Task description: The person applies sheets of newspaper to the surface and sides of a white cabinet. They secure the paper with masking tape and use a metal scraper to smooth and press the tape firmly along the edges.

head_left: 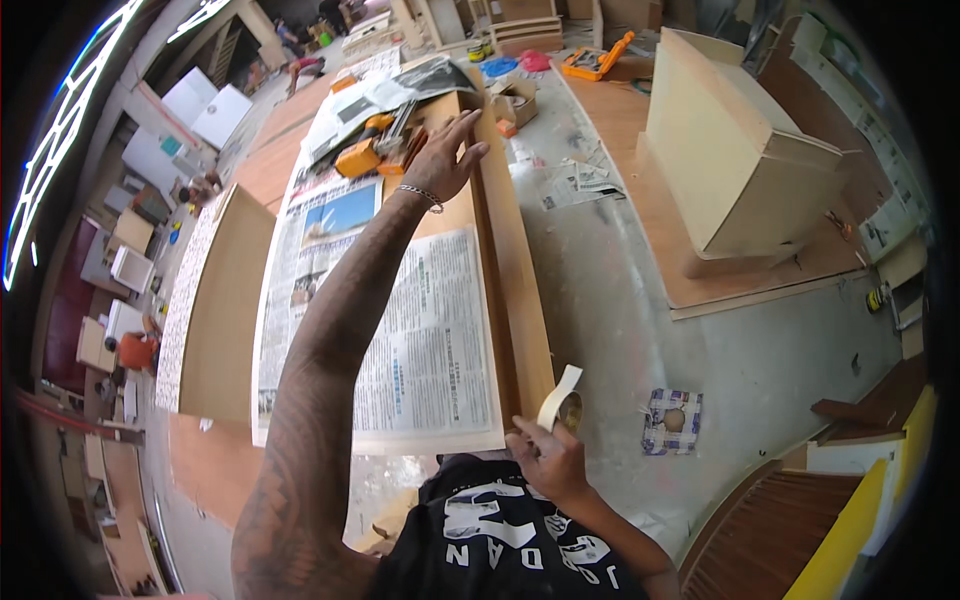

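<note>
My left hand [450,160], with a chain bracelet at its wrist, reaches far forward over a long wooden panel. Its fingers stretch out over the far part of the panel's brown edge strip [500,300], with nothing visible in them. Close to my body, my right hand [552,458] grips a roll of tape [570,411]. A pale loose strip of tape [560,392] sticks up from it. The fingers lie by the near end of the strip and partly hide the roll. Newspaper sheets [430,340] cover much of the panel to the left of the strip.
Left of my left hand, an orange-yellow power tool [358,157] lies on newspaper. A wooden box piece [225,300] stands along the left side. To the right, a large cream cabinet piece [715,150] sits on a brown board. An open orange case [597,60] lies farther back.
</note>
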